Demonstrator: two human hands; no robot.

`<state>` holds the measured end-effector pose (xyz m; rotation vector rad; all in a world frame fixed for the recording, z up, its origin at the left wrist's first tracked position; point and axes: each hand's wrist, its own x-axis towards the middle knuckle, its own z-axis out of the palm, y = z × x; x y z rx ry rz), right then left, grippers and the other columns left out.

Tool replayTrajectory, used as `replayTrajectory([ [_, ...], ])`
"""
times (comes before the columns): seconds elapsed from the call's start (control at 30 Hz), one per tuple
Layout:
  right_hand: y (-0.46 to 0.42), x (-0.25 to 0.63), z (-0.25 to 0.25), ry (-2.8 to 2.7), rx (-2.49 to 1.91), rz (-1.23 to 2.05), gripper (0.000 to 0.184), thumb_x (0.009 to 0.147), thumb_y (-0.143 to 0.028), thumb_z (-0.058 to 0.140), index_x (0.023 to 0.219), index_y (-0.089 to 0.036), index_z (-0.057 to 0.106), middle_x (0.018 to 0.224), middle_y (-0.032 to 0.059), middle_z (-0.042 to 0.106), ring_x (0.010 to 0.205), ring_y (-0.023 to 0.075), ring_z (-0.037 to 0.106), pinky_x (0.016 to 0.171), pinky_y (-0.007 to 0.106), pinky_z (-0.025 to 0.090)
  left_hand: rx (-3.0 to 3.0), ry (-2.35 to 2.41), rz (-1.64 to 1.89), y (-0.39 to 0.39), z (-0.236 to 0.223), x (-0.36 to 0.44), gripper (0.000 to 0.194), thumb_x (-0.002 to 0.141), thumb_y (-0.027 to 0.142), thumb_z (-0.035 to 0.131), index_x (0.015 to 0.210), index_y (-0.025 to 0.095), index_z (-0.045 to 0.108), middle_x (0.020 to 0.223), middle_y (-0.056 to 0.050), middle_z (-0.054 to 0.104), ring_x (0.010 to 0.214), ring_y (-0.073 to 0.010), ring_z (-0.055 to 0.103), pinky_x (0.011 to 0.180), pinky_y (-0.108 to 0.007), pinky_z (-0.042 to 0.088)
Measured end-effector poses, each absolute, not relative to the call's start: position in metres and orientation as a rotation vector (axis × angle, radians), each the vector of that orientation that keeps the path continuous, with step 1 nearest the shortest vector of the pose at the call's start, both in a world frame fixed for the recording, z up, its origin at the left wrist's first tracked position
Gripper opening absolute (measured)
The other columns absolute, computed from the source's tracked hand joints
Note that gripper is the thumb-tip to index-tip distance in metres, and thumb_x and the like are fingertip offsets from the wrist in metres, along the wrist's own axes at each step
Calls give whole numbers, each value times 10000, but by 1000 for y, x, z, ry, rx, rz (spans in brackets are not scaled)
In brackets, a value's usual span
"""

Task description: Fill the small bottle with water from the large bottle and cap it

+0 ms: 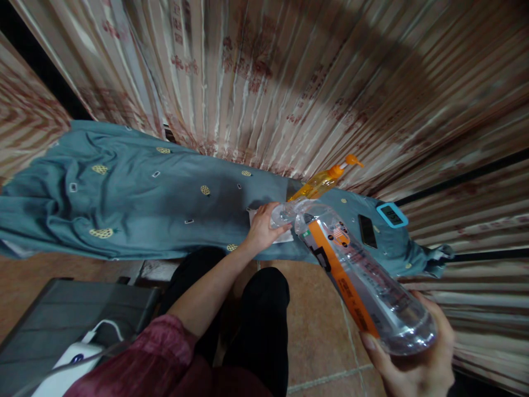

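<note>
While its base is being gripped by the right hand [425,366], thumb on the near side and fingers curled around the far side, a large clear plastic bottle [355,275] with an orange-banded label is being held aslant above the floor tiles [318,314] and the edge of a cloth-covered counter [215,215]. Low at the near left, a white device [70,364] with a cable [109,325] plugged into it is being borne by a dark grey box [82,309], seemingly for want of space elsewhere.

Farther out, the bottle's narrow end is being met by the left hand [262,226], its fingers and thumb closing around a clear plastic part [281,215]; whether this is a separate cup or the bottle's own neck cannot be told. The load is apparently being shared so that both ends are being steadied. Beneath that hand, a white sheet [285,237] is being partly covered, perhaps serving to protect the cloth.

Beyond, a black phone [367,231] and a blue-framed digital clock [392,215] are being supported to the right, probably for easy viewing. An amber pump bottle [318,184] is being partly hidden at its foot. Behind everything, the counter is being backed by a pleated curtain [248,71].
</note>
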<state>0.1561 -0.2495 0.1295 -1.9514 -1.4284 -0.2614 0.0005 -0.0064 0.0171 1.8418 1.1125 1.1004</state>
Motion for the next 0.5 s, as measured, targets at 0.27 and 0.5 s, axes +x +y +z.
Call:
replayTrajectory([
  [0.27,-248,152,133,-1416,-1932,-240,963,635,-476,768,1445,-171,346,1282,172,505,1159,354,525,979,572,412,1830,1117,1078,-7,18,0,533,705,339,754,1168,195,533,1142,-74,633,1084,-265,579,959,-406,463],
  [0.5,-247,155,132,-1472,-1919,-278,956,638,-464,769,1445,-168,349,1280,174,509,1145,338,534,971,558,422,1842,1109,1088,-7,18,0,518,709,340,752,1160,201,537,1129,-71,636,1073,-262,580,949,-406,464],
])
